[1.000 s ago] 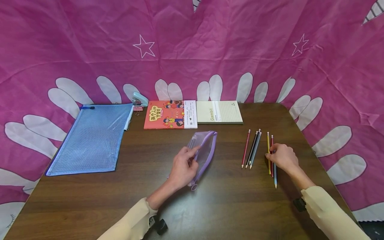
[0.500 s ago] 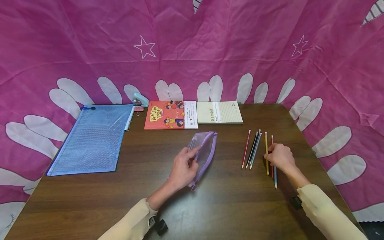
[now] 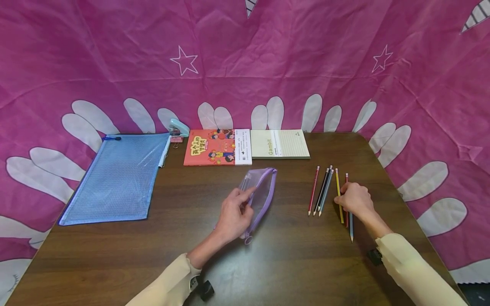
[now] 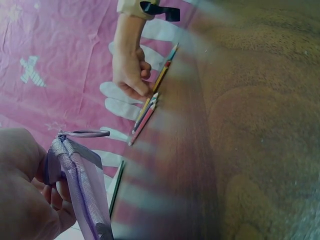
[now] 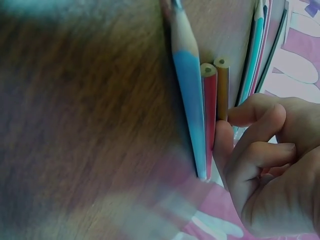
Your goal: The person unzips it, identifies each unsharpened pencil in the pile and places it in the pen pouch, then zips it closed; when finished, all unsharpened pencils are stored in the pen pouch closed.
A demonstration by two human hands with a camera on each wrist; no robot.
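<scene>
My left hand (image 3: pixel 236 214) grips a purple mesh zipper pouch (image 3: pixel 268 191) near the middle of the table; its long zipper edge faces right. In the left wrist view, the pouch's zipper (image 4: pixel 82 190) and ring pull (image 4: pixel 89 133) stand beside my fingers. On the right, my right hand (image 3: pixel 356 199) pinches a yellow pencil (image 3: pixel 338 182) lying on the table. Just beside it lie a red pencil (image 5: pixel 209 115) and a blue pencil (image 5: pixel 190 90), partly under my hand. Further left is a loose group of several pencils (image 3: pixel 323 195), tips toward me.
A blue mesh zipper folder (image 3: pixel 115 178) lies at the left. Along the back edge stand a light-blue stapler-like item (image 3: pixel 179 126), a pink binder clip (image 3: pixel 176 139), a red book (image 3: pixel 209 146) and a lined notebook (image 3: pixel 292 143). A pink cloth (image 3: pixel 283 46) hangs behind.
My right hand has shifted slightly left with the yellow pencil, which now lies apart from the red one and tilts a little. My left hand and the pouch have stayed put.
</scene>
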